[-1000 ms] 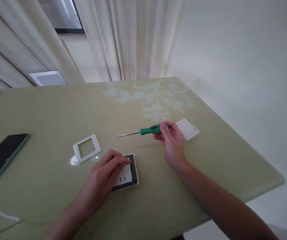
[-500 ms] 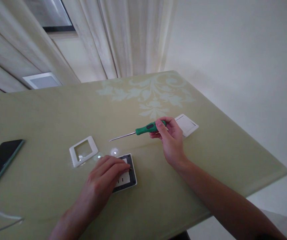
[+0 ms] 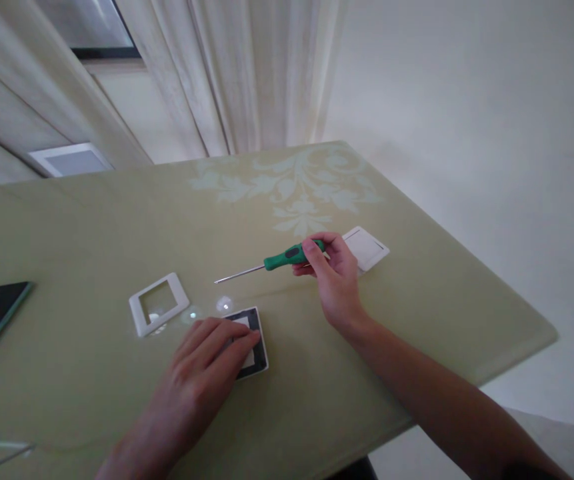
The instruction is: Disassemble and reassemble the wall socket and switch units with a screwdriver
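While your left hand (image 3: 201, 367) lies flat, fingers spread, on the dark-framed white socket module (image 3: 249, 341) near you, your right hand (image 3: 334, 280) grips the green-handled screwdriver (image 3: 271, 261) farther right.

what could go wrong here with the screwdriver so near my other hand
The screwdriver in the right hand has its bare tip close to the left hand, whose fingers cover the socket module; a slip could jab them.
The module lies flat on the glossy table, pinned only by fingers, so it may skid.
The white plate lies just behind the right hand, near the table edge; a nudge might knock it off.
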Action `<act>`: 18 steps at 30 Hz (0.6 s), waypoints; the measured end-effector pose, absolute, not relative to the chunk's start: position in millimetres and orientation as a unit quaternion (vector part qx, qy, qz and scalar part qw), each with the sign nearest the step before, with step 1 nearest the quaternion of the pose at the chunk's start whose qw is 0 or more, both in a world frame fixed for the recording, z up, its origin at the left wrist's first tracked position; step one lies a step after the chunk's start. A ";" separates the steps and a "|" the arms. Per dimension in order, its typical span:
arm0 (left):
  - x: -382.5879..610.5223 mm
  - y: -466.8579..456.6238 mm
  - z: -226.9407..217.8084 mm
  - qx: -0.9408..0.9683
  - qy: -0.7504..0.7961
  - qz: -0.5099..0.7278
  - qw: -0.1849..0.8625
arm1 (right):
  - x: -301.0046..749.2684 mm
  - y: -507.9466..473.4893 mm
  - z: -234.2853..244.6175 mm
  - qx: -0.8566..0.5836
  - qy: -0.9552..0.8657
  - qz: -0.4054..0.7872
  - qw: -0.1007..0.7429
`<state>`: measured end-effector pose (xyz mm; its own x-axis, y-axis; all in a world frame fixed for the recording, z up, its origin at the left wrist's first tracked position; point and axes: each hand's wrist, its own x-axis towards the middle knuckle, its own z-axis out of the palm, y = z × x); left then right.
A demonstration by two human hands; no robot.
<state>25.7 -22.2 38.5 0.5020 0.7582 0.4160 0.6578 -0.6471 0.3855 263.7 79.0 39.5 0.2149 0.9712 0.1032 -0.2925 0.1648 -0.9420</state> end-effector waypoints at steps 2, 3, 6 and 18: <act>29.4 -21.3 38.3 0.852 0.416 0.306 0.092 | 263.8 78.9 39.4 -0.429 -0.399 0.482 0.651; 31.5 -20.5 38.3 0.843 0.422 0.317 0.099 | 263.9 78.7 39.5 -0.430 -0.402 0.481 0.650; 36.4 -17.5 39.7 0.823 0.440 0.333 0.132 | 264.0 78.0 39.6 -0.431 -0.408 0.476 0.649; 40.4 -13.3 37.6 0.777 0.486 0.323 0.237 | 264.0 76.7 38.3 -0.435 -0.404 0.476 0.648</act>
<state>40.4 -13.3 37.6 0.3188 0.9085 0.2701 0.6021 -0.4141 0.6826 264.0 76.7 38.3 0.2191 0.9695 0.1103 -0.2661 0.1681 -0.9492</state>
